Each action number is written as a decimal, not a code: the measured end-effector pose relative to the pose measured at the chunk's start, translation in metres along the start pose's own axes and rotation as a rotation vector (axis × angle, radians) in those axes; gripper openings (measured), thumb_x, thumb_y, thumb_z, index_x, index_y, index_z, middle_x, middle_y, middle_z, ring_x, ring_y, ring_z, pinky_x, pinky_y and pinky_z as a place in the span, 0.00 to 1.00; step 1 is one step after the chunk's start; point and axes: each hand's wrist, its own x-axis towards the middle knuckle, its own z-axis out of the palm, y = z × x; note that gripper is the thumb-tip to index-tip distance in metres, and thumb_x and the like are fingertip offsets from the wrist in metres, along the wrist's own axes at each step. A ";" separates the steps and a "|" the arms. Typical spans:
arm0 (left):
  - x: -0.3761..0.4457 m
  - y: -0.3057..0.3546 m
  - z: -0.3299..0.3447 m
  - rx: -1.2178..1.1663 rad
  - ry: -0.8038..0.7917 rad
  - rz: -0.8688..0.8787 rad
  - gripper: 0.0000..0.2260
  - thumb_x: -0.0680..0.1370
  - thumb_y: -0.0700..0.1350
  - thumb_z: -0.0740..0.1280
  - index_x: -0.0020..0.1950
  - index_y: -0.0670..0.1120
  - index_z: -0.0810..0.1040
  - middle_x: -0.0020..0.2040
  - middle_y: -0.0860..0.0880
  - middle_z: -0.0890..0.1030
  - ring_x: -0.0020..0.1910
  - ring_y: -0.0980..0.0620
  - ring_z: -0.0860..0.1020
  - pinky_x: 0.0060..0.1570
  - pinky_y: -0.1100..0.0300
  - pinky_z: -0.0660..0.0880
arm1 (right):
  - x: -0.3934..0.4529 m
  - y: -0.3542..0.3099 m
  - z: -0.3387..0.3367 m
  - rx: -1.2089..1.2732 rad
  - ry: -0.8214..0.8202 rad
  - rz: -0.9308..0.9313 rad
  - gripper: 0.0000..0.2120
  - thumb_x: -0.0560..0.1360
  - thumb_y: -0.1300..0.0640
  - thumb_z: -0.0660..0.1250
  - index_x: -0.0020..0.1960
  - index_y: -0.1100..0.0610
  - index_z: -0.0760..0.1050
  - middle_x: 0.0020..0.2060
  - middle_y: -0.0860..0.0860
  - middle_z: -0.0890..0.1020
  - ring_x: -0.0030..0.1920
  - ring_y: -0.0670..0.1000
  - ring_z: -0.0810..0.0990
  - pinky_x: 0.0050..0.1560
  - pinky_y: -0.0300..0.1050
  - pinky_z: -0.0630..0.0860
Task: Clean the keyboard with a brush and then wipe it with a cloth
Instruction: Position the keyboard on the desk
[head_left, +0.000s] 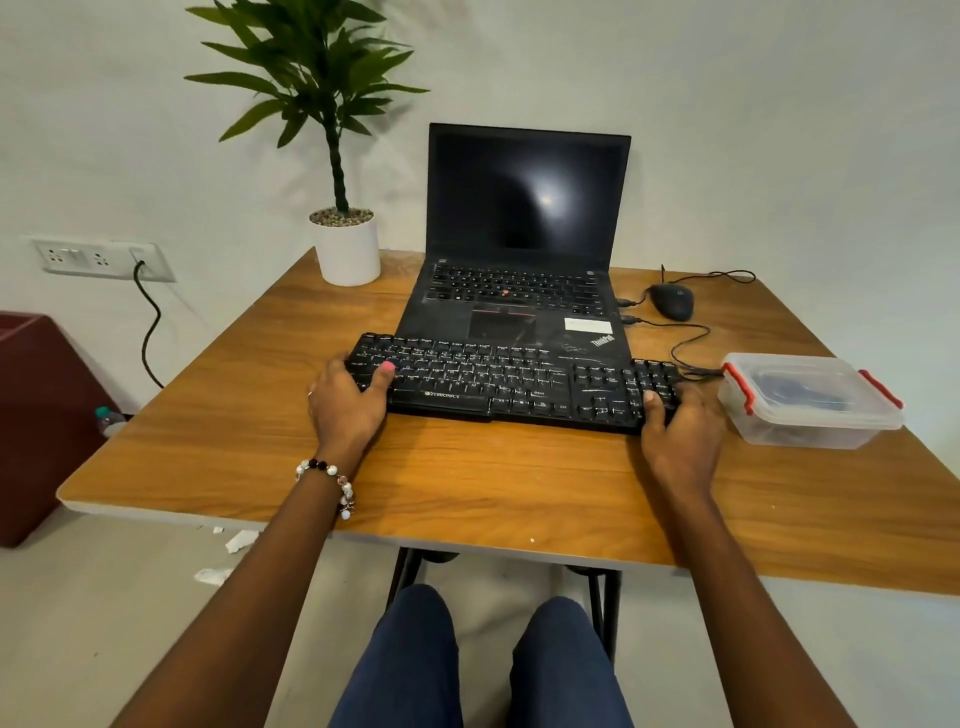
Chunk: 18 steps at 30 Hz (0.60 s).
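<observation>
Head view. Nearest: your knees (483, 670) in dark trousers, below the near edge of the table (467, 483).

Left hand (347, 402) grips the left end of the keyboard (498, 379), thumb on top of the keys, fingers curled round the edge. Right hand (678, 426) holds the right end the same way, thumb on the number pad.

The keyboard lies flat across the table's middle, its far edge overlapping the near lip of the open laptop (519, 291). Its cable (685, 343) runs off the right end.

Handling, as a guess: light, rigid plastic, slick underneath. Keep hold at both ends, mind the loose keycaps and the tethered cable.

Right of the keyboard, a lidded clear box (810, 400) with dark contents; brush and cloth not identifiable. Mouse (672, 301) far right, potted plant (345, 244) far left.
</observation>
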 end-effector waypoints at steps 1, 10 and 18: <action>-0.001 0.001 -0.002 -0.017 0.000 -0.013 0.30 0.76 0.59 0.67 0.71 0.43 0.68 0.66 0.42 0.75 0.66 0.41 0.70 0.64 0.43 0.69 | 0.000 0.001 -0.001 0.023 0.007 0.005 0.21 0.80 0.51 0.63 0.65 0.66 0.72 0.60 0.64 0.77 0.63 0.64 0.73 0.63 0.57 0.70; -0.025 -0.016 -0.024 -0.307 0.075 -0.128 0.28 0.68 0.64 0.69 0.65 0.54 0.72 0.59 0.48 0.79 0.60 0.44 0.76 0.58 0.44 0.75 | -0.025 0.002 -0.023 0.256 0.066 0.035 0.14 0.80 0.55 0.63 0.57 0.65 0.78 0.50 0.60 0.82 0.52 0.59 0.79 0.51 0.45 0.72; -0.045 -0.023 -0.039 -0.231 0.128 -0.111 0.23 0.74 0.55 0.71 0.66 0.49 0.72 0.60 0.45 0.78 0.61 0.43 0.75 0.59 0.45 0.75 | -0.047 0.002 -0.035 0.285 0.143 0.107 0.13 0.80 0.56 0.63 0.58 0.63 0.78 0.52 0.59 0.82 0.54 0.58 0.79 0.52 0.46 0.72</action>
